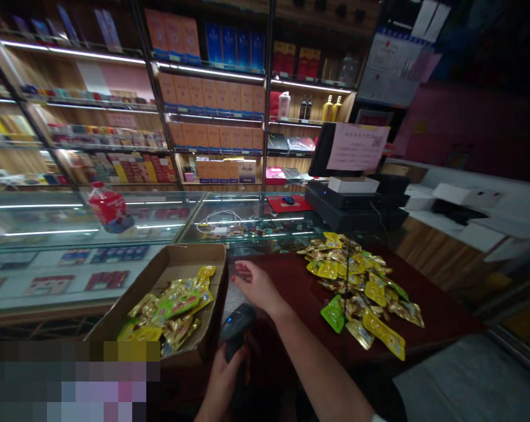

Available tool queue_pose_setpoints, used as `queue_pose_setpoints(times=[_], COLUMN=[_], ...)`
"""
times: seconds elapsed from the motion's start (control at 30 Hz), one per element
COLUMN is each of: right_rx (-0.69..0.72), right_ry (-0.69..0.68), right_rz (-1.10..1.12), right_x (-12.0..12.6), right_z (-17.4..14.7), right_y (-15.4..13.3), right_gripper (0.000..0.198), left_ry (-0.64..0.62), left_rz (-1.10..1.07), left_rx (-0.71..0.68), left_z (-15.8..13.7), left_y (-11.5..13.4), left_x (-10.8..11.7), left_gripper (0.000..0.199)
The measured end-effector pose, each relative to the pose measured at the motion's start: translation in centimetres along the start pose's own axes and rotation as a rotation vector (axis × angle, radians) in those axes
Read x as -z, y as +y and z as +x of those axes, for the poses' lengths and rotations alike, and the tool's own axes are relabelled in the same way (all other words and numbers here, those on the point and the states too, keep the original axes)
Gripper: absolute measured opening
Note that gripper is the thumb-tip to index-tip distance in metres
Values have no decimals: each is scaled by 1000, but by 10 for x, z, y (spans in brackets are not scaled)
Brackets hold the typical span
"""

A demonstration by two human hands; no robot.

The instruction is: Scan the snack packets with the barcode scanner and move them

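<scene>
Here | my left hand (224,366) grips a scanner (238,321) | my right hand (257,287), loosely curled, free, just beyond | carton (181,258) leftward, packet pile (374,291) rightward of both

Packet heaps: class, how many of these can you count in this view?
2: one heap in the box, the other heap on the table to the right. More may be hidden where the picture is pixelated.
</scene>
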State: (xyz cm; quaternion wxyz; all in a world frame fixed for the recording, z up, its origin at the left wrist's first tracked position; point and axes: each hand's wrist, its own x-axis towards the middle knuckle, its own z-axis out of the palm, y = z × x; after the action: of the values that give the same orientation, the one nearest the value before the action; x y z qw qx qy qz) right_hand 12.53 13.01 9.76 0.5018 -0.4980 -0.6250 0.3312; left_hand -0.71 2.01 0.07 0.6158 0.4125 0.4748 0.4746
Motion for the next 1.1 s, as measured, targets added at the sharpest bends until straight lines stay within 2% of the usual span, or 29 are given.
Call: queue_pose_setpoints(times=[0.07,0.17,0.23,0.3,0.4,0.5,0.6,0.7,0.8,0.83,0.9,0.97,1.1], right_rx=[-32,-267,-377,-405,-329,-185,-83,-77,-179,-212,-244,-224,-171], right_ry=[134,335,377,375,320,241,196,310,486,501,479,456,429], right_rz=[-398,-954,-1175,-1281,-1272,-1149,-1005,-990,-1103,-1130,-1126,-1019,-627], right_x=[36,88,108,110,89,59,44,51,65,67,69,66,59], right_z=[-34,-98,-135,-158,-166,-157,-145,-135,-130,-129,-128,-129,-131], right_y=[20,49,64,73,79,75,70,74,88,94,105,112,111], right_gripper=[39,42,45,49,51,46,39,44,71,78,78,68,60], left_ry=[5,-36,-65,-56,-12,-30,-47,-17,0,0,-8,-35,-143], left_rz=[-4,-2,-3,-11,-22,-18,-11,-13,-13,-12,-7,5,89], left_rx=[-2,32,66,78,47,47,52,24,19,19,23,30,15], left_z=[0,1,2,2,1,-1,-4,-5,-3,-2,0,1,-3], left_y=[0,2,2,3,3,6,9,8,2,-1,-5,-9,-8], left_x=[0,0,1,0,-2,-2,-3,-4,-3,-3,0,2,4], left_gripper=[52,52,50,49,49,48,46,44,46,47,49,50,50])
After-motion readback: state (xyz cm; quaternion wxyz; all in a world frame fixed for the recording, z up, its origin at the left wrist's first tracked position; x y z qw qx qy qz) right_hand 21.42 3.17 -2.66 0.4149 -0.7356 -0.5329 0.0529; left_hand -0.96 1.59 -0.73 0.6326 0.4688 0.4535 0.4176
